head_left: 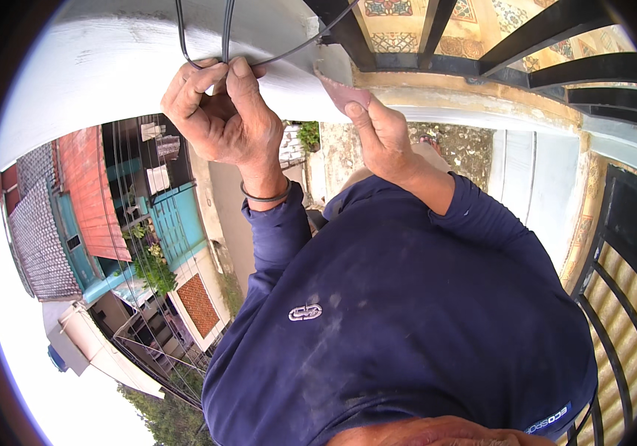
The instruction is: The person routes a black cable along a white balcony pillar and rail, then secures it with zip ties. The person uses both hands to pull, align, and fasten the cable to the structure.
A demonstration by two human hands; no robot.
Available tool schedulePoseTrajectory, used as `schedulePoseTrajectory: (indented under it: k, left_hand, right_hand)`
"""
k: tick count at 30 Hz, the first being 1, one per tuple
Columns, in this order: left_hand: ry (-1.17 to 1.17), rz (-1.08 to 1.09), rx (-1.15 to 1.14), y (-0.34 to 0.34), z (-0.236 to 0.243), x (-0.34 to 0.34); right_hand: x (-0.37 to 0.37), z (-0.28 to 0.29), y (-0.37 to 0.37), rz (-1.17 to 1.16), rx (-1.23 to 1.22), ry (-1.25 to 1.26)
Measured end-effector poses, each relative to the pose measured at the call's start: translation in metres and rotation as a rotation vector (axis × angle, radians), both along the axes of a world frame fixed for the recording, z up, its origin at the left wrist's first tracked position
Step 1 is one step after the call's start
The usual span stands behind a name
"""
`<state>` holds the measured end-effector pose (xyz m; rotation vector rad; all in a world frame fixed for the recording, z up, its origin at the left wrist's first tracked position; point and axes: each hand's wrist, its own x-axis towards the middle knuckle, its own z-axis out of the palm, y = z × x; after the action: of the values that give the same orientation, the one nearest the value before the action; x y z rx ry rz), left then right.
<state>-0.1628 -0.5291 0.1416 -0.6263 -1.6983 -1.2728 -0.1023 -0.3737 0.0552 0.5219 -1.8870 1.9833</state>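
Note:
My left hand [222,111], with a dark band round its wrist, is closed with thumb and fingertips pinching thin black cables [227,30]. The cables run up from the pinch, and one slants off to the upper right. Behind them is a pale painted wall [110,67]. A piece of reddish-brown sandpaper [344,94] is gripped in my right hand [385,141], between thumb and fingers. Its far tip reaches the pale wall corner beside a black metal railing; I cannot tell whether it presses on the surface.
Black railing bars [541,37] cross the upper right, above patterned tiles [389,41]. Another dark barred grille [623,320] stands at the lower right. Far below on the left are overhead wires [129,201], a rust-red metal roof [89,193] and turquoise house fronts [177,223].

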Motion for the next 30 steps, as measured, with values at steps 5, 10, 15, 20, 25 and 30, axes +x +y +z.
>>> schedulePoseTrajectory:
  k: [5, 10, 15, 20, 25, 30]
  left_hand:
    - [-0.014, 0.069, -0.079, 0.0, -0.001, 0.004]
    - [-0.058, 0.019, -0.041, 0.003, 0.003, 0.008]
    - [-0.04, 0.041, -0.028, 0.011, 0.005, 0.011]
    - [-0.059, 0.06, -0.007, 0.013, 0.004, 0.011]
    - [-0.051, 0.024, 0.003, 0.01, 0.0, 0.006]
    - [-0.06, 0.015, 0.004, 0.004, -0.004, 0.004]
  right_hand:
    - [-0.006, -0.013, 0.024, -0.003, 0.278, -0.156]
    - [-0.045, 0.021, 0.025, 0.284, 0.417, -0.239]
    - [-0.06, 0.031, 0.018, 0.337, 0.438, -0.258]
    - [-0.064, 0.029, 0.013, 0.364, 0.344, -0.329]
    - [-0.05, 0.02, 0.02, 0.355, 0.385, -0.297]
    - [-0.005, -0.03, 0.037, 0.267, 0.315, -0.23]
